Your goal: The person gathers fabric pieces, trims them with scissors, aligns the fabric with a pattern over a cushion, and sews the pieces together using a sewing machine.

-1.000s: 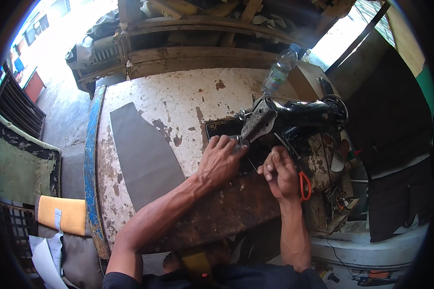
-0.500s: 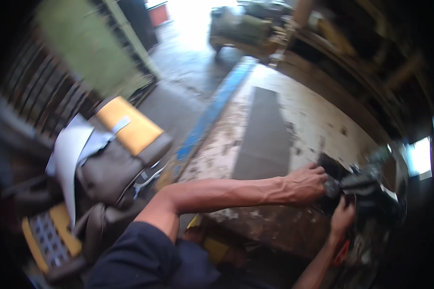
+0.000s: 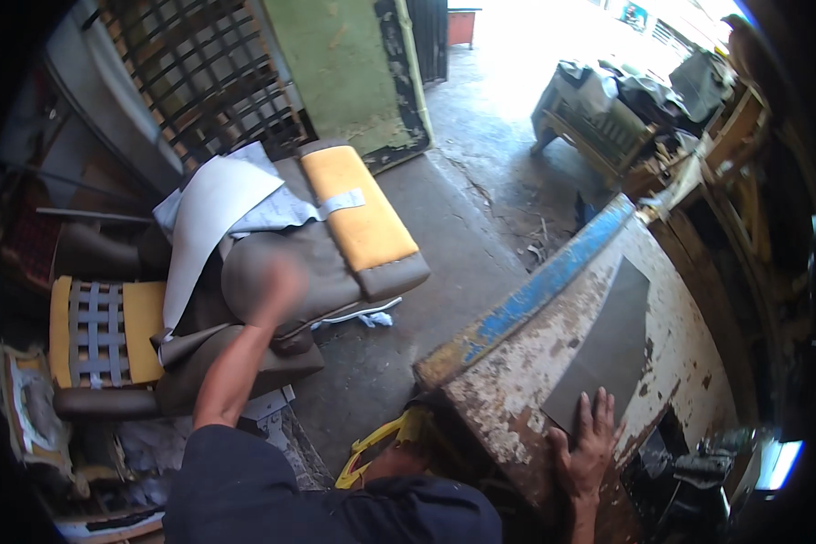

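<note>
My left hand [image 3: 286,286] reaches out over the brown upholstered seat [image 3: 335,258] on the left. Its fingers are smeared, so their shape and whatever they touch do not show. My right hand [image 3: 587,449] lies flat with fingers spread on the worn tabletop [image 3: 490,408]. Its fingertips rest on the near end of a long dark grey sheet of material [image 3: 603,344]. A white curved sheet [image 3: 213,227] drapes over the seat, above my left hand. Yellow foam [image 3: 358,208] with a pale strip across it covers the seat's far part.
A dark machine [image 3: 689,471] stands at the table's lower right. Below left is a yellow foam frame with grey webbing [image 3: 98,331]. A green panel [image 3: 340,77] leans at the back. Farther off, a wooden frame [image 3: 598,127] is piled with material. A yellow frame [image 3: 372,451] sits near my legs.
The view has swung left. My left hand has left the dark machine and stretched out to the seat. My right hand has moved from the machine to lie flat on the tabletop.
</note>
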`<state>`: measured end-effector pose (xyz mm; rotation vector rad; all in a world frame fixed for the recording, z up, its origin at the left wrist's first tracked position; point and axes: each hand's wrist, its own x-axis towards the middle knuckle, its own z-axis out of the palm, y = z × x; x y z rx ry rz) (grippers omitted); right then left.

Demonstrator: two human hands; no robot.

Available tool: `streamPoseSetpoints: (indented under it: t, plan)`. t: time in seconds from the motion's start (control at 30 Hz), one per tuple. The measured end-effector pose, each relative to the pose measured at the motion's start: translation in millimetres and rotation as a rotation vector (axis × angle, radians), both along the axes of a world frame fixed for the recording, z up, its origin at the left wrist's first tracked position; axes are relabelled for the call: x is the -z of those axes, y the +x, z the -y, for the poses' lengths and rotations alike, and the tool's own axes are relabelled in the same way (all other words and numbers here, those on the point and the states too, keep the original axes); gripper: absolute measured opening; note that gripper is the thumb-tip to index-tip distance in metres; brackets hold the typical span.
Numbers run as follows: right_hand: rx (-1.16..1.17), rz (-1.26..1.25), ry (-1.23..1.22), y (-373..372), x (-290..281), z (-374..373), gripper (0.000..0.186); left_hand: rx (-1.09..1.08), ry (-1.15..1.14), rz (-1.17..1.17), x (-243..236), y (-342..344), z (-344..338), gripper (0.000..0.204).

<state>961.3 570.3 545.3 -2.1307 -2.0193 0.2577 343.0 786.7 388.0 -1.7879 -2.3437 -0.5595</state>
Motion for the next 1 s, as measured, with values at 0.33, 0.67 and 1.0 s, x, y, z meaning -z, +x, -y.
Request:
streamPoseSetpoints:
  t: [0.33, 0.67, 1.0]
  plan:
    - [-0.063, 0.115, 0.018, 7.3, -0.7, -6.9, 0.052, -0.860, -0.251, -0.195, 12.3, -225.9, 82.0, 0.066]
    - [-0.319, 0.462, 0.042, 14.1, -13.0, -20.7, 0.056, -0.725, -0.382, -0.049, 83.0, -327.6, 45.5, 0.058]
    - [-0.160, 0.266, 0.159, -0.1, -1.7, -16.0, 0.057, -0.700, 0.211, -0.192, 2.5, -386.6, -21.4, 0.044]
